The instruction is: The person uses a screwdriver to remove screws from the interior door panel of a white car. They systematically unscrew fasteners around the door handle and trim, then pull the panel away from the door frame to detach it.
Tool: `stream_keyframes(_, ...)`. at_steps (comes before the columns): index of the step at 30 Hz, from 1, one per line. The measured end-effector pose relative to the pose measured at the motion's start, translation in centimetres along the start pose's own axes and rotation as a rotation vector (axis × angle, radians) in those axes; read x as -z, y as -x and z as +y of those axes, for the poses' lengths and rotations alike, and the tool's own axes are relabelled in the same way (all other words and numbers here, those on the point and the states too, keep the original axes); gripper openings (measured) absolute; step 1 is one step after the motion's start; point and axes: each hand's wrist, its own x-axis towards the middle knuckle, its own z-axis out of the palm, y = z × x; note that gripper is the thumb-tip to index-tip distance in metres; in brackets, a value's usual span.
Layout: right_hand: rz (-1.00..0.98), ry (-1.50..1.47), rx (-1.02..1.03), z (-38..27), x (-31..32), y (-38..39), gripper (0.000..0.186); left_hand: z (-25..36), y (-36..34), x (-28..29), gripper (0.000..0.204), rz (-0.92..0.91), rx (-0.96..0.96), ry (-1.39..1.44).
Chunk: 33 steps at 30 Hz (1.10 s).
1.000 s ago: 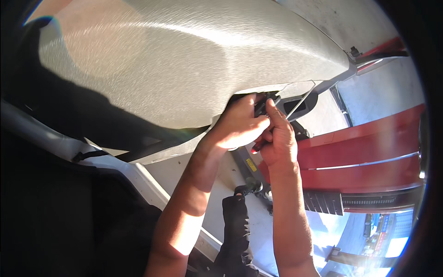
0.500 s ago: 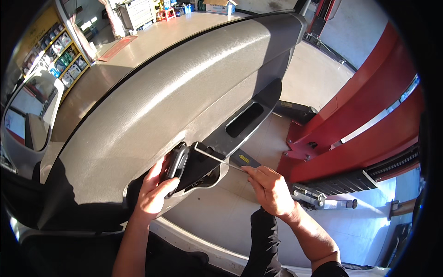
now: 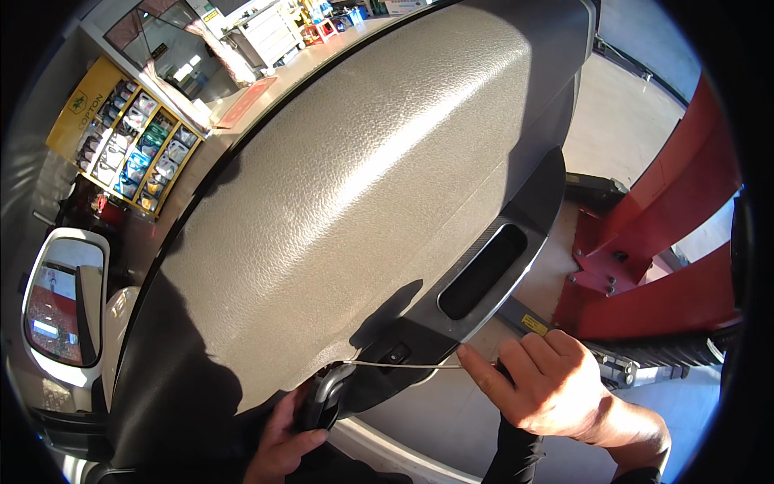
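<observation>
A grey door panel [image 3: 347,177] of a vehicle fills the middle of the view, its broad upper part brightly lit and its lower left corner in shadow. At the lower edge of the door panel sits a black handle [image 3: 325,395]; whether it is loose or fastened there cannot be told. The left hand [image 3: 278,452] holds it from below the door panel, fingers mostly hidden behind and thumb along the near side. The right hand [image 3: 556,387], just off the door panel's lower right edge, is closed round the dark grip of a thin metal tool [image 3: 411,366], index finger stretched along it. The shaft crosses the door panel's lower trim to the top of the handle; whether the tip touches cannot be made out. A small switch [image 3: 395,354] lies on that trim, and a pull pocket [image 3: 484,273] farther up the door panel's right side. Left of the door panel stands a side mirror [image 3: 64,310]; beyond it, a yellow shelf [image 3: 68,133] of bottles. Red posts [image 3: 677,185] rise to its right.
</observation>
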Motion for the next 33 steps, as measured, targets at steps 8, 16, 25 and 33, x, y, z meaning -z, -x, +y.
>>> stream_keyframes(8, -0.226, 0.149, 0.132, 1.0, 6.3, -5.8, 0.025, -5.9, 0.7, 3.3, 0.093, 0.002, -0.06, -0.015)
stream_keyframes(16, -0.45, 0.307, 0.243, -3.1, 10.0, -13.1, 0.009, -2.5, -0.4, 1.3, 0.081, -0.199, -0.288, 0.103)
stream_keyframes(25, -0.788, 0.075, 0.177, -1.5, 10.8, -19.0, 0.013, -2.3, -1.5, 0.8, 0.079, -0.213, -0.234, 0.108)
stream_keyframes(33, -0.701, 0.385, 0.344, -7.2, 13.0, -17.2, 0.019, -1.9, -2.1, -0.3, 0.069, -0.288, -0.273, 0.201)
